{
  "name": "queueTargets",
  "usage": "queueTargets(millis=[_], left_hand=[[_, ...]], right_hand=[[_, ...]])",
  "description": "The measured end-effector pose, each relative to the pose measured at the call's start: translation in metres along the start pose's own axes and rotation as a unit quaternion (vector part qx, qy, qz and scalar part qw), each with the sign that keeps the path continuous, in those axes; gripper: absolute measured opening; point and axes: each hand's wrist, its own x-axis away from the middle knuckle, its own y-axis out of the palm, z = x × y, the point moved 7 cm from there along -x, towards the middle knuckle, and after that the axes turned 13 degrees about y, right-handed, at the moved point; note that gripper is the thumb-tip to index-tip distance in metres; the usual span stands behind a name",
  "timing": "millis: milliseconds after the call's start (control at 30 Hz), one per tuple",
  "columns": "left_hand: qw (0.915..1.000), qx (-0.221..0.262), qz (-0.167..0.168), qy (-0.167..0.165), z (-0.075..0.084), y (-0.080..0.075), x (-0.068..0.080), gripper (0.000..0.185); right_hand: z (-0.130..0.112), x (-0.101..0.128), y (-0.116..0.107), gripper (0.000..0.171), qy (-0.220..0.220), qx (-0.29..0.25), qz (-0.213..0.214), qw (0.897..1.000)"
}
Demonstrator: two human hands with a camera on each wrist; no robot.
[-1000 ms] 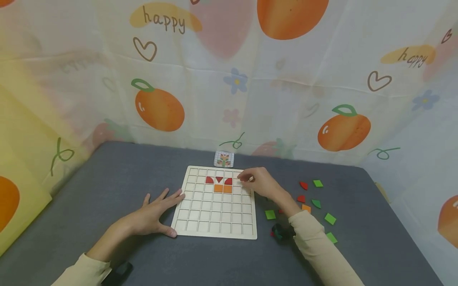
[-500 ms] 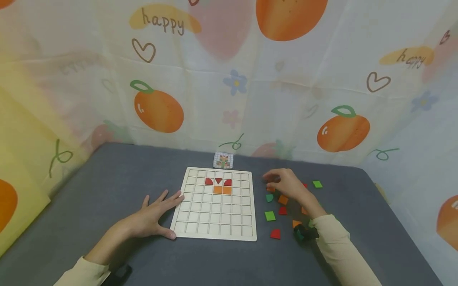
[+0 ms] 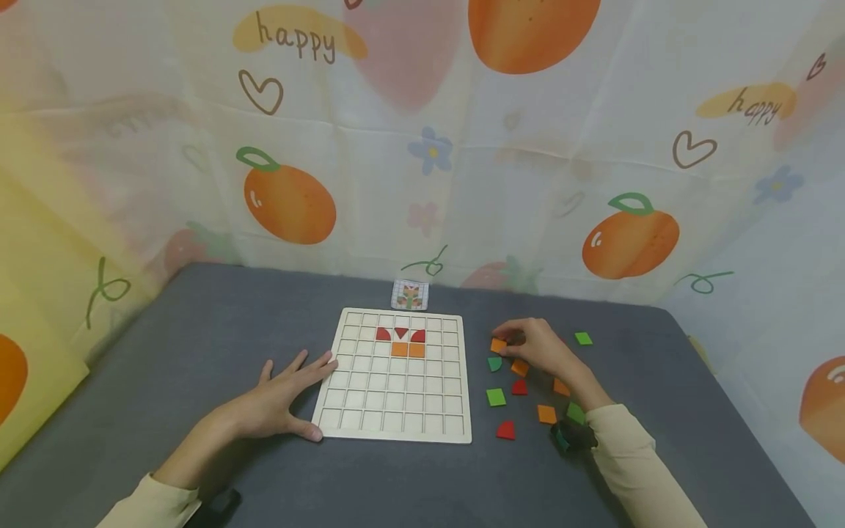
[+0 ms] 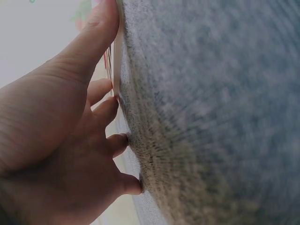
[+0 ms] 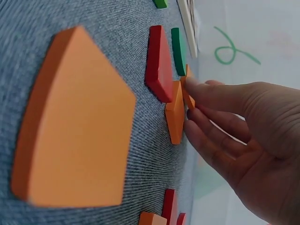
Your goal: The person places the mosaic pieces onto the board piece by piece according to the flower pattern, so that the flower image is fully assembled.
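Observation:
A white grid board (image 3: 396, 381) lies flat, with several red and orange tiles in its upper cells, among them an orange square (image 3: 399, 350) and a red triangle (image 3: 400, 333). My left hand (image 3: 280, 400) rests at the board's left edge, fingers spread and straight, thumb by the near corner. To the right of the board, my right hand (image 3: 538, 345) pinches an orange square tile (image 3: 498, 345) between thumb and fingers. In the right wrist view, that tile (image 5: 188, 91) is partly hidden by the thumb. Close by lie a green quarter-round tile (image 3: 494, 364) and another orange tile (image 3: 519, 368).
Loose tiles are scattered right of the board, including a light green square (image 3: 496, 397), a red quarter-round (image 3: 505, 430) and an orange square (image 3: 546, 414). A small picture card (image 3: 410, 295) lies behind the board. A printed cloth (image 3: 422, 183) hangs at the back.
My right hand has left the board's upper right, moved right to the loose tiles and taken hold of an orange square. The left hand has stayed at the board's edge.

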Motion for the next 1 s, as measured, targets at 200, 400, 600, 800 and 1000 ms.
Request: queueTargets(millis=[200,400,600,800,1000], left_hand=[[1.0,0.005,0.0,0.0,0.0,0.0,0.0,0.108],[1.0,0.004,0.002,0.002,0.0,0.0,0.0,0.108],[1.0,0.008,0.002,-0.001,0.0,0.0,0.001,0.108],[1.0,0.009,0.0,0.005,0.0,0.0,0.001,0.108],[1.0,0.007,-0.001,0.005,0.0,0.0,0.001,0.108]], right_hand=[[-0.001,0.0,-0.005,0.034,0.011,-0.003,0.014,1.0],[-0.007,0.0,-0.01,0.034,0.001,-0.009,0.016,1.0],[-0.021,-0.004,-0.01,0.034,-0.026,-0.006,0.018,0.999],[-0.034,-0.008,-0.006,0.033,-0.037,-0.015,0.012,0.999],[-0.047,-0.014,0.0,0.032,-0.045,-0.017,0.008,0.999]])
